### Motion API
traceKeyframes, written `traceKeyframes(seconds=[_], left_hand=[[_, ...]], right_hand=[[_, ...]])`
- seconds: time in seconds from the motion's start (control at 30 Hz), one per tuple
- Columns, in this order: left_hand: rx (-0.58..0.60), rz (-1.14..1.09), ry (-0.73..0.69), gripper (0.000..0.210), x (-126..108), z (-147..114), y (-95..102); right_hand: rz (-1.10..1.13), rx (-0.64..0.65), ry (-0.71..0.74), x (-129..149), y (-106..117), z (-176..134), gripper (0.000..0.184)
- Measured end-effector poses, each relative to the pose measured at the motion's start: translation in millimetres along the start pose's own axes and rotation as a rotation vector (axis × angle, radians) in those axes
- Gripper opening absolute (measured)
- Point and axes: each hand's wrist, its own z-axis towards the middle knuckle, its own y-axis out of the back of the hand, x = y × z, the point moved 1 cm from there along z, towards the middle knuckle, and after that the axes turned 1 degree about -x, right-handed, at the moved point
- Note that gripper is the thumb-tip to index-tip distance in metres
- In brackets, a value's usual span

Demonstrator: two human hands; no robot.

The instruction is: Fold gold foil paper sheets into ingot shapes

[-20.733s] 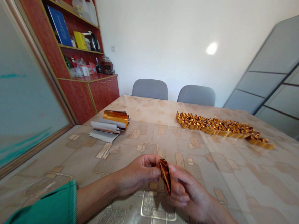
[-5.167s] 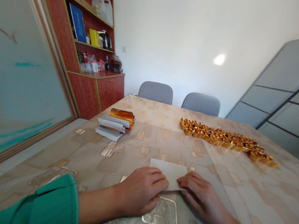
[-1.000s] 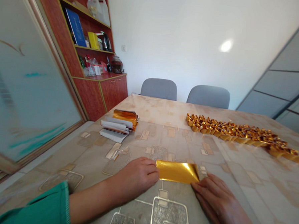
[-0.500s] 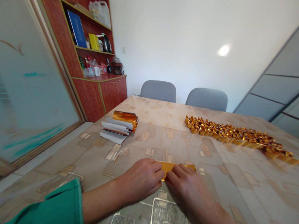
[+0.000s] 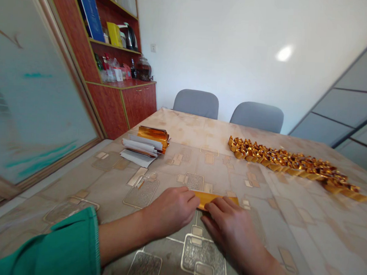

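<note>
A folded strip of gold foil paper (image 5: pixel 205 199) lies on the patterned tablecloth in front of me. My left hand (image 5: pixel 176 207) is closed on its left end, fingers curled over the paper. The fingers of my right hand (image 5: pixel 228 216) are bent over the strip's right part, with the thumb at the lower edge. Between the two hands the middle of the strip shows, and its far right corner sticks out past my right fingers. The left end is hidden under my left hand.
Gold foil sheets with white backs (image 5: pixel 152 143) lie in a loose stack at the left. A long cluster of folded gold foil pieces (image 5: pixel 287 161) stretches along the right. Two grey chairs (image 5: pixel 196 102) stand beyond the table (image 5: pixel 184 121), with a red cabinet (image 5: pixel 123 105) at the left.
The view has tilted down a little. My right hand has slid slightly away from my left along the strip, so more gold shows between them. Both hands stay on the paper.
</note>
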Motion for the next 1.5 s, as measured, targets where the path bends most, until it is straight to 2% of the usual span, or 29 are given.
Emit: traceKeyframes(seconds=[0.1,0.27,0.43,0.63,0.73,0.83,0.93,1.1,1.3,1.5], left_hand=[[-0.030,-0.044,0.027,0.010,0.2,2.4,1.3],[-0.072,-0.008,-0.102,0.012,2.3,3.5,-5.7],[-0.063,-0.076,-0.106,0.015,9.1,-4.3,-7.6],[-0.083,-0.214,-0.048,0.023,12.7,-4.4,-1.7],[-0.089,-0.249,-0.076,0.028,9.7,-3.0,-1.9],[-0.063,-0.320,-0.100,0.020,7.5,-3.7,-1.6],[-0.041,-0.375,-0.055,0.008,11.0,-5.1,-0.4],[-0.023,-0.466,0.047,0.006,19.0,-6.2,-1.5],[-0.082,-0.570,0.162,0.010,19.9,-6.2,-6.2],[-0.092,-0.540,0.249,0.009,18.2,-7.5,-7.6]], right_hand=[[-0.056,-0.022,0.003,0.0,-3.9,0.7,0.010],[-0.102,-0.046,-0.001,3.5,-5.6,0.9,0.015],[-0.109,-0.061,-0.001,8.2,-4.6,-3.0,0.017],[-0.040,-0.045,-0.039,9.8,-4.1,-4.9,0.015],[0.020,-0.009,-0.081,13.3,-0.7,-4.0,0.009],[0.076,-0.002,-0.096,16.2,1.9,-4.2,0.011],[0.127,-0.013,-0.091,16.2,2.6,-6.2,0.017],[0.224,-0.025,-0.126,11.0,2.3,-8.0,0.022],[0.285,-0.097,-0.172,2.6,-4.9,-7.1,0.022],[0.302,-0.076,-0.205,-0.1,-10.6,-5.8,0.023]])
